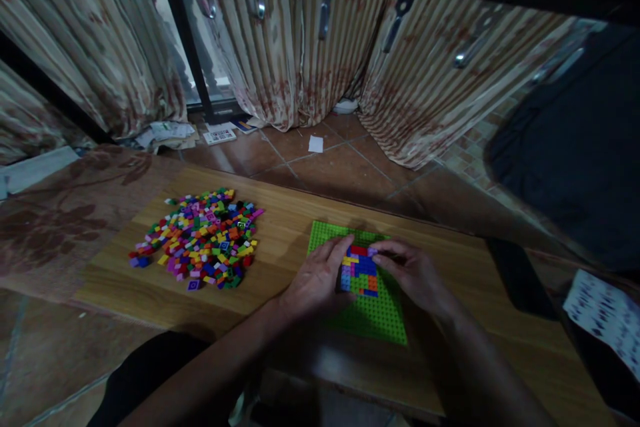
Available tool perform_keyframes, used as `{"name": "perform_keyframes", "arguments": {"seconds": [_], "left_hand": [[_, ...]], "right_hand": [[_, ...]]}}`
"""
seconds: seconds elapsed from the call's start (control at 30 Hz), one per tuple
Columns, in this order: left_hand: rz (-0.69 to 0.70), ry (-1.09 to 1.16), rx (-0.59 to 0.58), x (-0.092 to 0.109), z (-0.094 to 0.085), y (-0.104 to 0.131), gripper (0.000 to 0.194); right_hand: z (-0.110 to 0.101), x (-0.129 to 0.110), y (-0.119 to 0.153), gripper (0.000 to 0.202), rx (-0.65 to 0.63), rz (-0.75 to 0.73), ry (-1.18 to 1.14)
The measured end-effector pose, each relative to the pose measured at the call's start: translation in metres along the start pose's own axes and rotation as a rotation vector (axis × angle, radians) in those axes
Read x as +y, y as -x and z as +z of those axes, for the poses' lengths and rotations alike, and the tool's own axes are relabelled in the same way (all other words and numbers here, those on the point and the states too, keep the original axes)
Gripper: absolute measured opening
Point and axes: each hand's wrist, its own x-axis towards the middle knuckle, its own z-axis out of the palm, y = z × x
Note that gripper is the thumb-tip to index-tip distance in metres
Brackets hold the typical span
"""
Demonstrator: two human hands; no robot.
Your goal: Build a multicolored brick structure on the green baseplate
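A green studded baseplate [370, 327] lies on the wooden table, with a patch of coloured building bricks [364, 270] in red, blue, yellow, orange and purple pressed onto its middle. My left hand [317, 273] rests over the plate's left side, fingers stretched out beside the patch, nothing visible in them. From the right, my right hand [413, 273] pinches a small purple brick [373, 251] between thumb and finger at the patch's upper right corner. Whether that brick touches the studs I cannot tell. Parts of the plate are hidden under both hands.
A large heap of loose bricks [205, 237] covers the left part of the wooden table [280, 260]. On the right end lies a black flat object [520, 277], near a printed sheet [603, 310]. Beyond the table are floor tiles [345, 163] and striped curtains [320, 60].
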Motion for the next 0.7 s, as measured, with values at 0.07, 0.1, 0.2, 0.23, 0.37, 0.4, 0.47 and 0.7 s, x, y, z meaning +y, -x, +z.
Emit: {"name": "perform_keyframes", "arguments": {"seconds": [0.07,0.1,0.2,0.23,0.37,0.4,0.47,0.7], "left_hand": [[0.005,0.000,-0.001,0.0006,-0.0006,-0.0001,0.093],[0.006,-0.001,0.001,0.0008,-0.0008,-0.0001,0.093],[0.005,-0.007,-0.001,0.0013,-0.0009,-0.0003,0.094],[0.004,-0.009,-0.006,0.0012,-0.0009,-0.0003,0.094],[0.009,-0.013,-0.023,0.0002,-0.0008,-0.0003,0.095],[0.011,-0.013,-0.022,-0.0002,-0.0007,-0.0003,0.095],[0.016,-0.012,-0.020,-0.0009,-0.0005,0.0000,0.095],[0.008,-0.027,-0.025,-0.0005,-0.0001,0.0000,0.094]], "right_hand": [[-0.0008,0.0006,-0.0007,0.020,0.007,-0.001,0.006],[-0.0012,0.0009,-0.0009,0.020,0.009,-0.004,0.011],[-0.0018,0.0010,-0.0014,0.021,0.010,-0.004,0.013],[-0.0018,0.0009,-0.0015,0.021,0.008,0.002,0.006],[-0.0018,0.0007,-0.0025,0.022,-0.012,0.028,-0.022],[-0.0020,0.0011,-0.0029,0.023,-0.018,0.030,-0.021],[-0.0025,0.0025,-0.0035,0.022,-0.025,0.028,-0.014],[-0.0053,0.0004,-0.0048,0.020,-0.056,0.001,0.090]]}}
